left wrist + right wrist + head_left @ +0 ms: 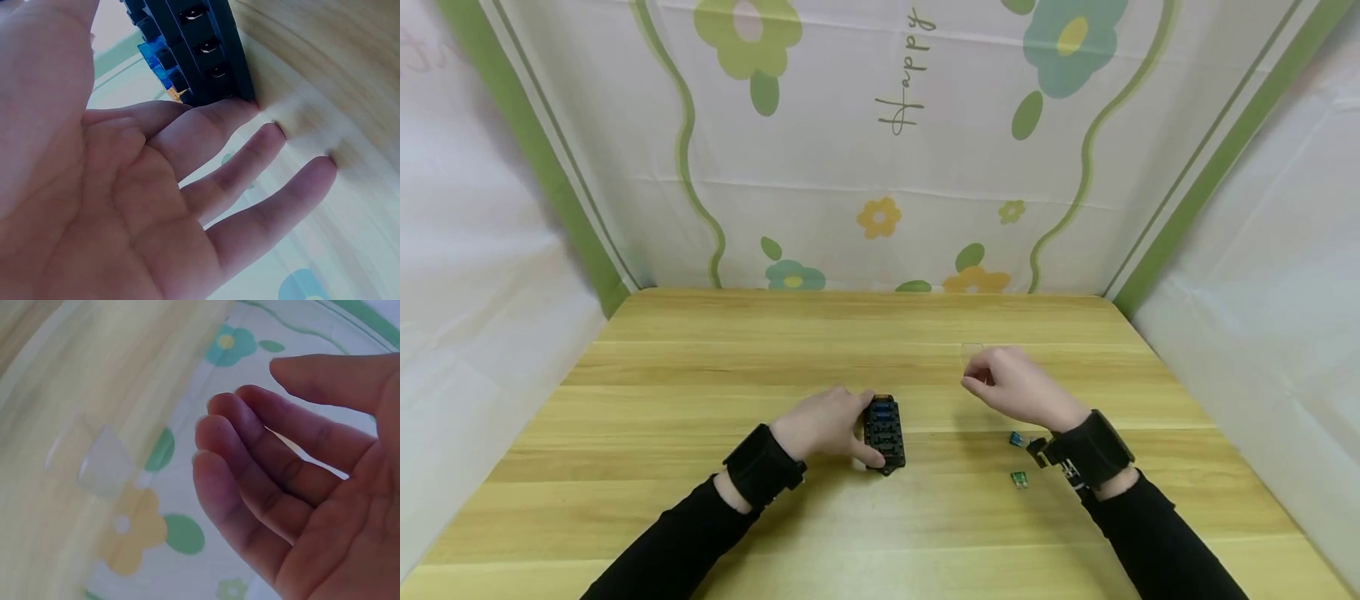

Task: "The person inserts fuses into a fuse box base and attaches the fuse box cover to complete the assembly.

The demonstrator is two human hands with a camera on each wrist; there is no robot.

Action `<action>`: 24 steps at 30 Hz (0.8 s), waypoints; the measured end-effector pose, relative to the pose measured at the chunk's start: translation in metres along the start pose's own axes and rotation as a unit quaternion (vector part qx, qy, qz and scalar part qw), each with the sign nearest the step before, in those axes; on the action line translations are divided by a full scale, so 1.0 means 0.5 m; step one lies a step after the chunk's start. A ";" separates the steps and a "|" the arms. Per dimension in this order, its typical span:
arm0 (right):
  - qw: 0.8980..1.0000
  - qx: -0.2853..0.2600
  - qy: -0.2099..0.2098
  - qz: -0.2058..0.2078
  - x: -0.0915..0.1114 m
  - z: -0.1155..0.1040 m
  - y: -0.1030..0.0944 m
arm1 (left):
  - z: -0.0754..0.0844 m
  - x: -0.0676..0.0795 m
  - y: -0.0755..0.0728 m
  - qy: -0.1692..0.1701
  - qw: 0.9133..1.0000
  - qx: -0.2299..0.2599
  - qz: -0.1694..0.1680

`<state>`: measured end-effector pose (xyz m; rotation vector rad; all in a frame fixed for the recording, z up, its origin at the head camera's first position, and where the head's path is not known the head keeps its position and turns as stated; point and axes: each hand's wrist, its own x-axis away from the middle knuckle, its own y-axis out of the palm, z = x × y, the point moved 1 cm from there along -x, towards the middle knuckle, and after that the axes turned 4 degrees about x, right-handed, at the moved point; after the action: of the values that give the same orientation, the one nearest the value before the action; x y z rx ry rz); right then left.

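A black fuse block (886,437) lies lengthwise on the table, with blue blade fuses (883,410) and an orange one at its far end. My left hand (829,425) holds it from the left, thumb at the near end and fingers at the far end. In the left wrist view the block's side (209,47) shows metal contacts, and the other fingertips rest on the table. Further right, my right hand (1018,385) hovers with loosely bent fingers and nothing in them. Just beyond it lies a clear plastic piece (103,462).
A loose blue blade fuse (1017,438) and a green blade fuse (1018,479) lie on the wooden table (737,358), below and beside my right wrist. A flower-printed cloth (820,150) hangs behind the table, and white cloth walls stand at both sides.
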<state>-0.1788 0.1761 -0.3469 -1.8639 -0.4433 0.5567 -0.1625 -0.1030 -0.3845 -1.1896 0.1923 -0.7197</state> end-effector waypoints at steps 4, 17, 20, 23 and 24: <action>0.999 0.044 0.003 0.007 0.013 0.000 -0.006 | 0.000 0.000 0.001 0.002 1.000 0.001 0.002; 0.991 0.129 0.035 0.002 0.067 0.020 -0.019 | 0.000 0.001 0.003 0.002 1.000 0.007 0.005; 0.989 0.144 0.039 0.004 0.079 0.028 -0.019 | 0.001 0.001 0.003 0.001 1.000 0.008 0.003; 0.988 0.151 0.043 0.005 0.090 0.035 -0.019 | 0.001 0.001 0.003 0.003 1.000 0.010 0.002; 0.987 0.151 0.044 0.006 0.094 0.038 -0.020 | 0.000 0.001 0.003 0.003 1.000 0.011 0.002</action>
<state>-0.1515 0.2197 -0.3510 -1.5930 -0.2727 0.5161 -0.1614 -0.1028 -0.3856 -1.1651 0.1907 -0.7201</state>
